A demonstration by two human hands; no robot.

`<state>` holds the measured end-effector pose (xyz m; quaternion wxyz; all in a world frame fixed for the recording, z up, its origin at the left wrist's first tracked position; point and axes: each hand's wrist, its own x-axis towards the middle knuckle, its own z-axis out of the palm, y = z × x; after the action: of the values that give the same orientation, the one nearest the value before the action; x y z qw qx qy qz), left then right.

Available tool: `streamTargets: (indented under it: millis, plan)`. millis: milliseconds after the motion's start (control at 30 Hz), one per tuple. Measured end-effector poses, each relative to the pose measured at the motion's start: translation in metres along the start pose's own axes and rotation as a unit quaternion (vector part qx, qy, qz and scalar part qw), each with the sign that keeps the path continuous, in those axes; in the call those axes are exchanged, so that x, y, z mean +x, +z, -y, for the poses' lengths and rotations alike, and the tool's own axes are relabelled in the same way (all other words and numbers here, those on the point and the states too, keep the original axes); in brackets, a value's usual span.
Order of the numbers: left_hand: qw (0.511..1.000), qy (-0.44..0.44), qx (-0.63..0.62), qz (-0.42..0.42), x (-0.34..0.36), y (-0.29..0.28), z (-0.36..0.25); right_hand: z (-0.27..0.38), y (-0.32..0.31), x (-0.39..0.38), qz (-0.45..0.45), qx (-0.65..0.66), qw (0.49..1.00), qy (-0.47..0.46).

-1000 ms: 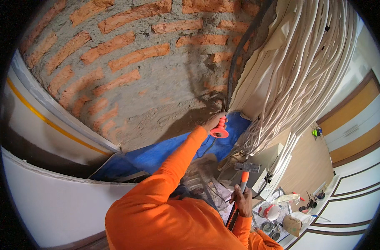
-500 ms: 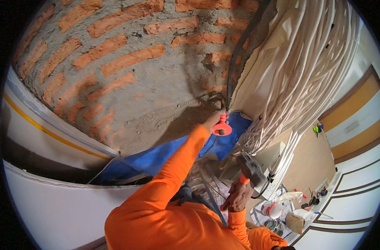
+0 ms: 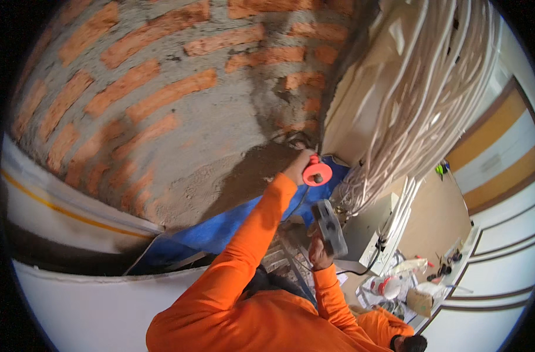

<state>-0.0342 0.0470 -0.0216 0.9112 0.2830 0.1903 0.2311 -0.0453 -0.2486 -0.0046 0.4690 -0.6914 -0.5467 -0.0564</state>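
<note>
My left hand (image 3: 297,169) is closed round a chisel (image 3: 318,177) with a round red hand guard; its struck end faces me. The chisel's tip is hidden, beside the low part of the brick wall (image 3: 185,146) near the wall's right edge. In my right hand (image 3: 320,252) is a club hammer (image 3: 331,227), its grey head raised a little below and right of the guard, apart from the chisel. The fingers wrap the handle, which is mostly hidden. A blue sheet (image 3: 220,222) lies along the wall's foot, under my left arm.
A thick bundle of white cables (image 3: 420,100) hangs close on the right, above a pale metal box (image 3: 370,232). Farther right on the floor are a white-and-red bucket (image 3: 388,287) and a brown bag (image 3: 419,302). A white panel (image 3: 97,305) borders the left.
The hammer has risen toward the chisel's struck end, and its head has turned. My left hand still grips the chisel. The view has shifted slightly.
</note>
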Motion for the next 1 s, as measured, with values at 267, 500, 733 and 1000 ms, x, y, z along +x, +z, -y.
streamTargets:
  millis: [267, 500, 733, 1000]
  plan:
    - [0.971, 0.067, 0.226, -0.050, -0.009, 0.041, 0.018, -0.016, -0.006, 0.046, -0.001, 0.158, 0.936, 0.316]
    - [0.737, 0.243, 0.617, 0.128, -0.027, 0.031, -0.038, 0.008, 0.022, 0.039, -0.111, 0.193, 0.965, 0.142]
    - [0.883, 0.094, 0.460, -0.005, -0.017, 0.044, -0.018, 0.015, -0.029, 0.034, -0.122, 0.234, 0.933, 0.243]
    - [0.666, 0.199, 0.710, 0.112, 0.007, -0.005, -0.037, 0.018, -0.046, 0.018, -0.146, 0.301, 0.894, 0.298]
